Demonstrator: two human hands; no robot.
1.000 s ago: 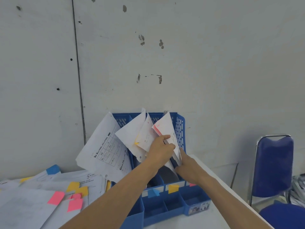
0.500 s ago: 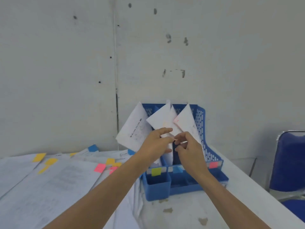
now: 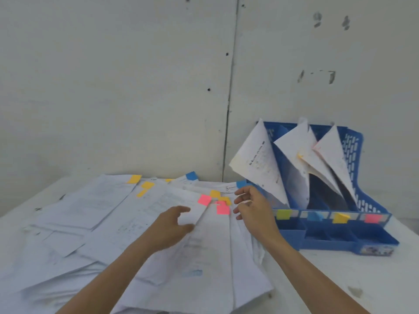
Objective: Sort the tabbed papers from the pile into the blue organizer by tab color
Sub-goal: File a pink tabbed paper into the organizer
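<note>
Head view | left hand (image 3: 172,225) and right hand (image 3: 254,211) have left the blue plastic organizer (image 3: 328,245), now spread loose over the white paper pile (image 3: 102,211) | holding nothing | time to pick the next paper.

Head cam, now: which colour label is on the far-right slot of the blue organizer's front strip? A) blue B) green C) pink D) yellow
C: the pink label sits at the right end of the front strip of the blue organizer, under the rightmost slot.
</note>
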